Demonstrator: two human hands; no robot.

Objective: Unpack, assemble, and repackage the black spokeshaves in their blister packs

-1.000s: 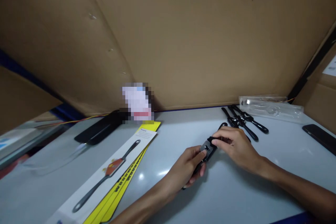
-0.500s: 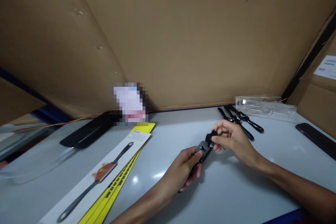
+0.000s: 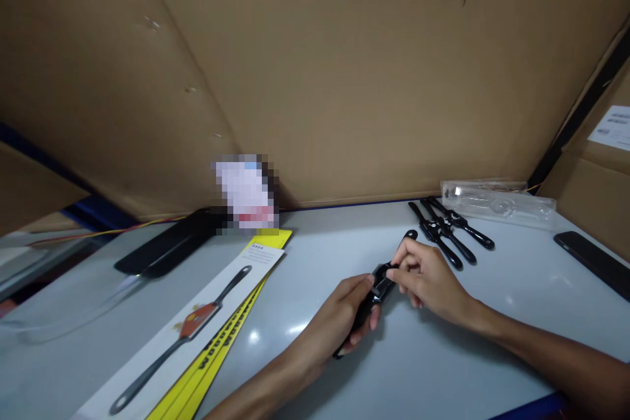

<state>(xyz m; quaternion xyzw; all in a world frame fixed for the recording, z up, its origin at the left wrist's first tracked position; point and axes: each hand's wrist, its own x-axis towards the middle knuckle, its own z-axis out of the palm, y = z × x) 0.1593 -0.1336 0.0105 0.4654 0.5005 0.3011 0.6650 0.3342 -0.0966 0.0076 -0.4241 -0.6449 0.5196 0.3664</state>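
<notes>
Both my hands hold one black long-handled tool [image 3: 380, 281] low over the grey table [image 3: 305, 367]. My left hand [image 3: 344, 321] is wrapped round its near handle, thumb on the grey middle part. My right hand [image 3: 426, 274] pinches the tool's middle from the far side, fingers curled. The far end of the handle [image 3: 409, 235] sticks out past my right fingers.
Several more black tools [image 3: 450, 228] lie at the back right, beside a clear plastic package [image 3: 497, 200]. A white and yellow stack of packaging cards [image 3: 207, 335] showing the tool lies at left. A black tray [image 3: 167, 246] and a phone [image 3: 593, 259] sit at the edges. Cardboard walls [image 3: 344, 65] surround the table.
My right hand came down and closer to my left, its fingers now curled over the tool's middle. The tool sank nearer the table. The view shifted slightly.
</notes>
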